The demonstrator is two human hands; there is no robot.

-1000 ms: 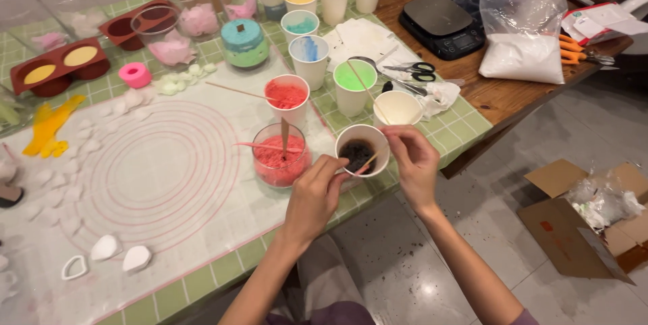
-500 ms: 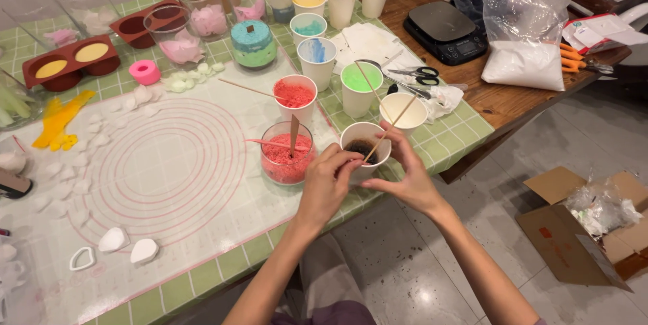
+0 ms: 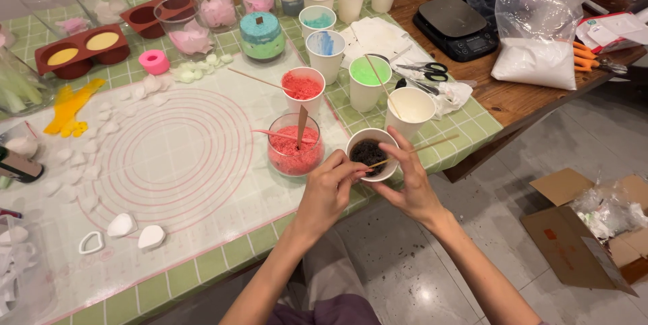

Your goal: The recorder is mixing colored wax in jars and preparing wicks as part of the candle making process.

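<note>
A white paper cup (image 3: 369,137) of dark granules stands near the table's front edge. My left hand (image 3: 329,188) grips its near left rim with the fingertips. My right hand (image 3: 410,186) wraps around the cup's right side and pinches a thin wooden stick (image 3: 432,144). One end of the stick dips into the dark granules; the other points right, low over the table. Just left of the cup is a glass jar (image 3: 295,153) of red granules with a flat wooden stick standing in it.
Behind stand several paper cups: red (image 3: 302,89), green (image 3: 369,75), white (image 3: 410,109), blue (image 3: 325,48). A white silicone mat (image 3: 175,156) with oval rings lies left. Scissors (image 3: 425,75), a black scale (image 3: 457,28) and a bag of white powder (image 3: 536,55) sit right. A cardboard box (image 3: 587,230) is on the floor.
My right hand has taken the stick in the dark cup and tipped it from steeply upright down to the right. My left hand stays on the cup's rim.
</note>
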